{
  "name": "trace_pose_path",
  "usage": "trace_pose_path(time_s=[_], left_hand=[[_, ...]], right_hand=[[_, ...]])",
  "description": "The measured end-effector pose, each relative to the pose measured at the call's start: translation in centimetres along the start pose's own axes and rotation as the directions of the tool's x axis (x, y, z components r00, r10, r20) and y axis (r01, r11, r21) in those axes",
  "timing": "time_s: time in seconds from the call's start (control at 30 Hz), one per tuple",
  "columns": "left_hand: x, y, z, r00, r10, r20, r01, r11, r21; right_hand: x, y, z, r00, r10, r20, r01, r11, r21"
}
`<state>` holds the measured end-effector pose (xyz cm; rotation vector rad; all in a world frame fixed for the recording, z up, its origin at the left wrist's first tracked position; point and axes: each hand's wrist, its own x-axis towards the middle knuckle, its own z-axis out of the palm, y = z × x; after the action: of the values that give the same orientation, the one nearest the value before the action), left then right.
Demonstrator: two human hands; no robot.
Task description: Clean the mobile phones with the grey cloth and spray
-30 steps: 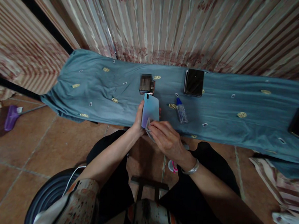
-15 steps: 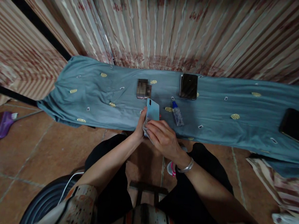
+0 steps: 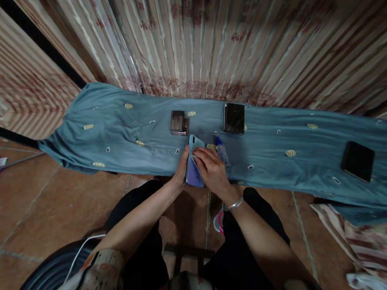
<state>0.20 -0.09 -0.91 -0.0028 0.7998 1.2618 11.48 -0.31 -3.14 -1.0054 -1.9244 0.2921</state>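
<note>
At the worktop's near edge, a phone (image 3: 194,175) in our left hand (image 3: 180,167), a cloth (image 3: 194,155) in our right (image 3: 213,169)

We have the phone tilted, its blue-violet back and camera strip in view, roughly in front of us at the near edge of the worktop (image 3: 153,153). Our left fingers are closed around it, thumb along its left side; the others are mostly hidden behind it. Our right fingers are pinched together on the small greyish cloth, pressed to the phone's back. A silvery bracelet (image 3: 234,205) circles our right wrist.

Just right of our right fingers lies a clear bottle (image 3: 222,154) with a blue top. Beyond the phone, slightly left, sits a small dark item (image 3: 179,123), partly blurred. Farther back, right of that, we see a dark, flat, glossy item (image 3: 235,119), and well apart at the right, a black rectangular item (image 3: 358,161). A pleated curtain (image 3: 200,44) hangs behind.
</note>
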Motion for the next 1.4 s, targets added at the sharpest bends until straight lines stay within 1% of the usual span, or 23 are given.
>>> trace_pose_path(time_s=[0.1,0.2,0.4,0.53,0.7,0.87,0.97,1.03,1.2,1.4], left_hand=[[-0.2,-0.1,0.5,1.0,-0.003,-0.024,0.003,1.0,-0.003],[-0.5,-0.3,0.8,1.0,-0.006,-0.025,0.007,1.0,0.028],[-0.6,-0.7,0.5,0.999,0.029,0.027,-0.031,0.993,0.111],[-0.4,-0.9,0.3,0.999,0.013,0.05,-0.019,0.992,0.128],[-0.5,-0.7,0.4,0.996,0.041,0.074,-0.05,0.992,0.119],[-0.9,-0.9,0.9,0.999,0.039,0.022,-0.042,0.987,0.152],[-1.2,-1.1,1.3,1.0,0.0,-0.008,0.002,0.987,0.161],[-1.3,-1.1,1.5,1.0,-0.026,-0.008,0.027,0.987,0.158],[-1.2,-1.1,1.4,1.0,0.006,-0.017,-0.003,0.989,0.148],[-1.1,-1.4,0.7,0.999,-0.009,0.05,-0.003,0.973,0.23]], right_hand=[[0.0,0.7,0.1,0.999,0.042,0.009,-0.041,0.999,-0.016],[0.1,1.3,0.0,0.999,0.052,-0.011,-0.052,0.998,-0.029],[0.5,2.0,-0.2,0.997,0.07,-0.025,-0.071,0.996,-0.062],[0.7,2.2,-0.4,0.996,0.084,-0.037,-0.087,0.992,-0.096],[0.5,1.8,-0.5,0.998,0.047,-0.028,-0.049,0.994,-0.095],[0.8,2.1,-0.8,0.999,0.038,-0.035,-0.041,0.994,-0.104],[1.1,2.5,-1.0,0.997,0.048,-0.054,-0.053,0.993,-0.109],[1.1,2.4,-1.0,0.997,0.045,-0.063,-0.052,0.992,-0.112],[1.0,2.1,-1.1,0.997,0.005,-0.076,-0.013,0.994,-0.113],[1.2,2.8,-1.5,0.997,0.051,-0.064,-0.059,0.989,-0.132]])
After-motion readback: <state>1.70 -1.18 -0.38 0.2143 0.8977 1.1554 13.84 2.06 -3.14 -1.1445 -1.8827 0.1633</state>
